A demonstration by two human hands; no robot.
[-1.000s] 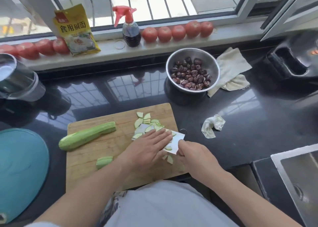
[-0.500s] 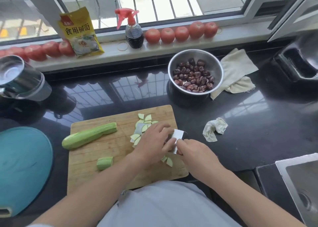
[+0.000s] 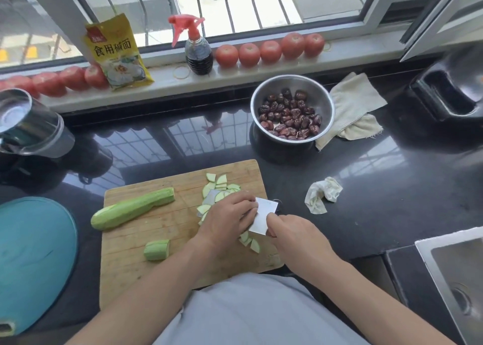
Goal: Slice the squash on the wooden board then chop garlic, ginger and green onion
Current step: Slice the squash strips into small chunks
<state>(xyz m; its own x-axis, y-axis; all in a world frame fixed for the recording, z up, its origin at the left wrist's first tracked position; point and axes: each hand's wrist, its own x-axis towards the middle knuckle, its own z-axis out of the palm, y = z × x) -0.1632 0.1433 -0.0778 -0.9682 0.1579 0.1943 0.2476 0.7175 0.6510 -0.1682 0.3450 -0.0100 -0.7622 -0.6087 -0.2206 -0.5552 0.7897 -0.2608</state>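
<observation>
Squash [image 3: 132,208] whole on board [image 3: 167,227]; slices [image 3: 222,185] beside cleaver [image 3: 264,214]. Right hand [image 3: 295,237] grasps cleaver; left hand [image 3: 230,216] curled against blade, grip unclear.

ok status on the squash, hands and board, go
Right hand grips the knife; left hand curled on the squash being cut. Slices piled on the board, long piece and stub uncut. Nothing in the way.

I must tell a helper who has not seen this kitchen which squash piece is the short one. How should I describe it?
Find the wooden cutting board on the black counter. The short squash stub lies near its front left, just left of the person's left forearm. Unlike the long squash half behind it and the thin slices, it is a small stubby cylinder lying alone.
</observation>
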